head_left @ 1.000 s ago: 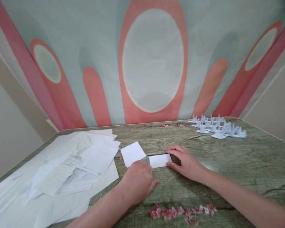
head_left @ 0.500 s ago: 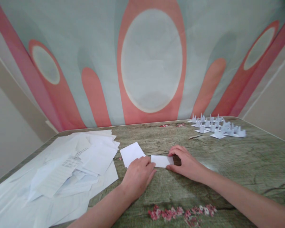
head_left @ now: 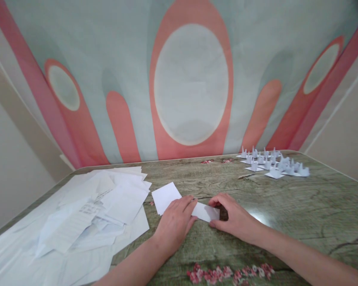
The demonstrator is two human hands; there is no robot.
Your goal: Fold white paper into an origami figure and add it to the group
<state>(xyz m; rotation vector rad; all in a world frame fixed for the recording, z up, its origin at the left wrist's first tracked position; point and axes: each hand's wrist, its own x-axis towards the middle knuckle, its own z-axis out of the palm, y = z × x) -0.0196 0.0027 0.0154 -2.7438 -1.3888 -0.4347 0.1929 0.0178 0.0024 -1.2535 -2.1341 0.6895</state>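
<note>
A narrow folded strip of white paper (head_left: 206, 212) lies slanted between my two hands at the middle of the table. My left hand (head_left: 176, 217) grips its left end, the fingers together on top and the thumb at the near edge. At the right end, my right hand (head_left: 231, 216) pinches the paper between thumb and curled fingers. Just beyond my left hand lie square sheets of white paper (head_left: 166, 195), partly covered by that hand.
A spread heap of white paper (head_left: 127, 194), some printed, covers the left side of the wood-grain table (head_left: 301, 214). Several small folded paper cranes (head_left: 274, 170) stand at the far right. A patterned wall covering (head_left: 193, 151) rises behind the table.
The folded paper has turned, its right end now nearer me. Both hands have shifted slightly with it, and the whole view has tipped up a little.
</note>
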